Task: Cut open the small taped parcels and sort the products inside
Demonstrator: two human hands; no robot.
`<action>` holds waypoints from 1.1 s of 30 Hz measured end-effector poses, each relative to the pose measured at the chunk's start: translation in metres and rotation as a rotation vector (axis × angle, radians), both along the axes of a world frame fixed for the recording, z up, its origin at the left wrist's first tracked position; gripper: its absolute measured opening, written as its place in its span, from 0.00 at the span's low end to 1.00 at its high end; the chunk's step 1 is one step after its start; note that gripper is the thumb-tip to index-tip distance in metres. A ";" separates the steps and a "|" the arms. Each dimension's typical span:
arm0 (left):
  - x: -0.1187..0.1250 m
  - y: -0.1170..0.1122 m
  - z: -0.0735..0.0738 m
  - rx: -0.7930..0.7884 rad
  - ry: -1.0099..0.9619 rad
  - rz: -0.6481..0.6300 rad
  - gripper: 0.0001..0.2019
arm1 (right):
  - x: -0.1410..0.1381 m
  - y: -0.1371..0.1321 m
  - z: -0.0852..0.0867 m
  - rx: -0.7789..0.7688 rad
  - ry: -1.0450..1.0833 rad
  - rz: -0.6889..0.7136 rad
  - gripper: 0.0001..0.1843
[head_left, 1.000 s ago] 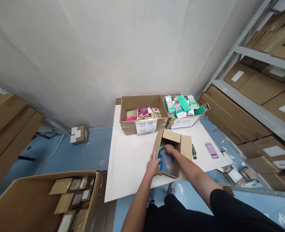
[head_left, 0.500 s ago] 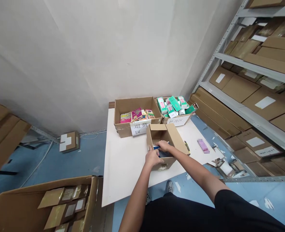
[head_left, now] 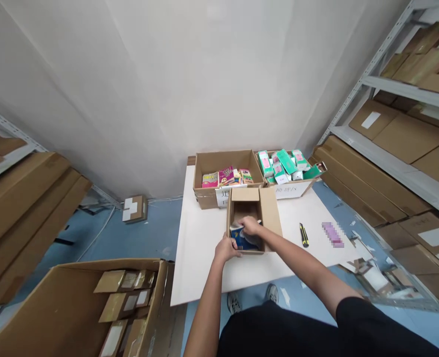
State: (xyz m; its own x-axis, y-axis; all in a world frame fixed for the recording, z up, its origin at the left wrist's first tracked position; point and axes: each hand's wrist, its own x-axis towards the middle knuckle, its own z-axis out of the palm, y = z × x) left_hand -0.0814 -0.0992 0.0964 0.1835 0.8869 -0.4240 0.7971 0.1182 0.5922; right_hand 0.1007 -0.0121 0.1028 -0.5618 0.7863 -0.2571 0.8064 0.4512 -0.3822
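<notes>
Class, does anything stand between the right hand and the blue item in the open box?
Nothing visible does. The right hand reaches through the cardboard box's open top to the blue item; the right flap is folded outward.

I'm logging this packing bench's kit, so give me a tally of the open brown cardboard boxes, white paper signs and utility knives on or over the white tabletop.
Open brown cardboard boxes: 3
White paper signs: 2
Yellow-and-black utility knife: 1
Total: 6
</notes>
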 end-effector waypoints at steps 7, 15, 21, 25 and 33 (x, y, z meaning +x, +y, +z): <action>-0.002 -0.042 -0.035 0.531 -0.044 0.070 0.06 | -0.020 0.010 -0.008 0.004 -0.081 0.030 0.09; -0.025 -0.046 -0.030 0.443 0.022 0.095 0.03 | -0.049 -0.015 -0.018 0.027 0.014 0.034 0.09; -0.021 -0.048 -0.031 0.509 0.100 0.050 0.05 | -0.043 0.025 0.003 0.036 0.157 -0.242 0.03; -0.016 -0.064 -0.047 0.427 0.092 0.106 0.05 | -0.050 0.040 0.039 0.113 0.103 -0.236 0.05; -0.038 -0.071 -0.049 0.459 0.066 0.221 0.02 | -0.054 0.021 0.103 0.137 0.164 0.024 0.12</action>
